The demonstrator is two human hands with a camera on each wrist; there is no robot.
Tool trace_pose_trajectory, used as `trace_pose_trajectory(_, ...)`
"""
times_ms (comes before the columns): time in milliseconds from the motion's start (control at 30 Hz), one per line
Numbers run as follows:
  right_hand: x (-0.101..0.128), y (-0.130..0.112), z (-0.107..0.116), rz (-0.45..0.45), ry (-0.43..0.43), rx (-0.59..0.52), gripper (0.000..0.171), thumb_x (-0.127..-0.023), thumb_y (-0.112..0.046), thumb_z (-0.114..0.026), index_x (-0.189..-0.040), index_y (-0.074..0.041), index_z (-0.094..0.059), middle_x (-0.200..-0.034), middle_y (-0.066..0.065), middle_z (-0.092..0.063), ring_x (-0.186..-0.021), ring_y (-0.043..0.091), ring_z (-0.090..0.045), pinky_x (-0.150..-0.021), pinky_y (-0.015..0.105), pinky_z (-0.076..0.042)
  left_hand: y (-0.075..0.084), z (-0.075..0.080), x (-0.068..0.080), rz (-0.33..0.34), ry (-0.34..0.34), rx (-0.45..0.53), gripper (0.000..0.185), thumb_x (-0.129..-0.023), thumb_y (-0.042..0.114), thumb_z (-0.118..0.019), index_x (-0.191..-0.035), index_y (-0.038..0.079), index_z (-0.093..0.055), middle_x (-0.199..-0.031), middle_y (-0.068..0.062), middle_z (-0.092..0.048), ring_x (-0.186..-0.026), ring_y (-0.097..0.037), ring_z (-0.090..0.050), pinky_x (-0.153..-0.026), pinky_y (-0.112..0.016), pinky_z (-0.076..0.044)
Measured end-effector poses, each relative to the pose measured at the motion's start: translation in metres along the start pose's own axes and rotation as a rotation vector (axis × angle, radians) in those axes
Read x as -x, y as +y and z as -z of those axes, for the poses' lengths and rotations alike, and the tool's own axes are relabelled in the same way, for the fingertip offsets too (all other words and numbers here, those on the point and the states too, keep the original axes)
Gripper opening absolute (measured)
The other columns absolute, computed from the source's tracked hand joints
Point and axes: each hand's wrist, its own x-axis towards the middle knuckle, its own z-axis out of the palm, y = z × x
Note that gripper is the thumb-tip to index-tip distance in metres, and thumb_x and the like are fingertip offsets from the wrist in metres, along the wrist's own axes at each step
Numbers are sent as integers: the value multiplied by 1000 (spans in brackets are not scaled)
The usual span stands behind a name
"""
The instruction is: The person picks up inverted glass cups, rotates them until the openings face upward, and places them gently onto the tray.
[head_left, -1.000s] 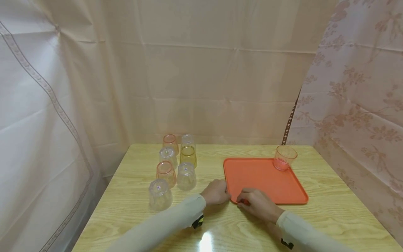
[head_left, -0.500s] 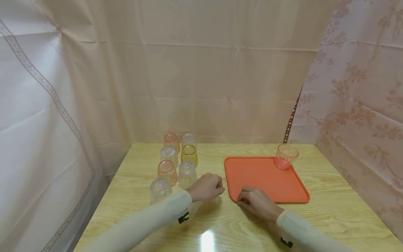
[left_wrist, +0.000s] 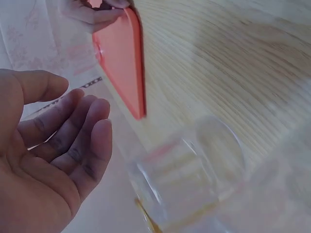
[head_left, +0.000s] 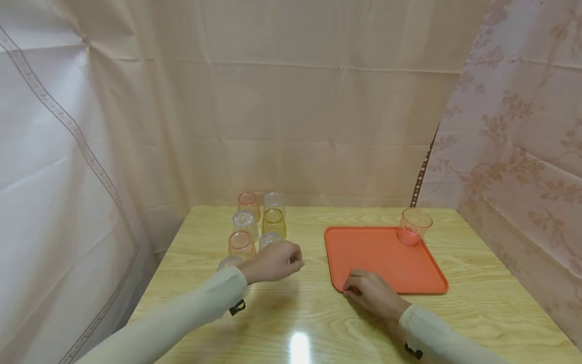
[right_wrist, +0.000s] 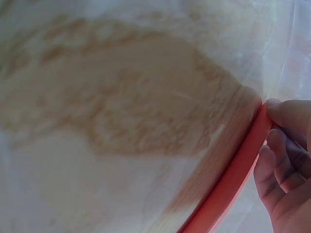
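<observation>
I see my left hand (head_left: 273, 261) spread wide, fingers relaxed, just beside an upturned clear cup (left_wrist: 189, 179) and holding nothing. My right hand (head_left: 370, 293) grips the near corner of the orange tray (head_left: 386, 258). One pink cup (head_left: 413, 227) stands upright at the tray's far corner (well beyond the right hand). Status: one cup placed; the inverted cups (head_left: 247, 222) beyond the left hand remain on the table (head_left: 309, 323).

The orange tray (head_left: 386, 258) lay flat on the right half of the desk, and the right hand (head_left: 370, 293) pinched its near left corner. A clear cup (head_left: 270, 239) stood upside down near the desk's left edge, just under the left hand (head_left: 273, 262), among other inverted cups.
</observation>
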Motion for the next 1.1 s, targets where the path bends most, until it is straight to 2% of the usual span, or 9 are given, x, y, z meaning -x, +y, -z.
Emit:
trace_pose_trajectory(333, 0, 0, 2, 24, 12, -9, 15, -84, -9, -85, -89, -18, -75, -88, -13, -62, -77, -1, -59, -65, 22, -52, -29, 25, 37, -57, 11, -4, 12, -98, 13, -68, -87, 15, -68, -78, 13, -59, -72, -4, -52, -68, -25, -49)
trace_pose_trajectory(400, 0, 1, 2, 16, 7, -9, 15, -84, -9, -85, -90, -18, -75, -89, -13, -62, -78, -1, -59, -65, 22, -53, -34, 31, 43, -76, 13, -30, 9, -98, 13, -68, -89, 15, -69, -82, 12, -61, -76, -5, -55, -71, -26, -51)
trace_pose_trajectory(500, -1, 0, 3, 13, -5, -16, 14, -85, -10, -84, -91, -18, -75, -89, -13, -63, -79, -1, -60, -67, 23, -53, -40, 38, 53, -132, 47, -118, 6, -97, 14, -70, -91, 14, -70, -87, 9, -64, -82, -10, -61, -76, -29, -52)
trace_pose_trajectory(633, -1, -1, 3, 18, -7, -31, 14, -85, -9, -84, -91, -17, -75, -90, -12, -64, -80, 0, -60, -67, 23, -53, -48, 46, 65, -174, 97, -224, 6, -95, 18, -73, -91, 13, -72, -89, 6, -65, -85, -13, -57, -77, -31, -50)
trace_pose_trajectory(767, -2, -1, 3, 22, 7, -31, 15, -84, -8, -85, -90, -18, -75, -89, -13, -63, -78, -1, -60, -65, 23, -53, -56, 50, 75, -173, 101, -242, 7, -93, 19, -75, -94, 12, -72, -95, 4, -60, -88, -9, -51, -77, -29, -51)
trace_pose_trajectory(900, -2, 0, 2, 18, 7, -37, 15, -84, -9, -85, -90, -19, -75, -89, -13, -63, -79, -1, -60, -65, 23, -53, -64, 54, 89, -168, 80, -253, 10, -93, 20, -75, -98, 12, -72, -100, 3, -57, -89, -9, -53, -78, -31, -51)
trace_pose_trajectory(1100, -2, 0, 4, -21, -31, -62, 12, -86, -10, -83, -91, -18, -76, -91, -13, -63, -81, 0, -60, -68, 24, -54, -70, 61, 108, -96, 19, -279, 24, -95, 31, -74, -108, 11, -72, -106, 3, -62, -92, -12, -51, -79, -35, -47)
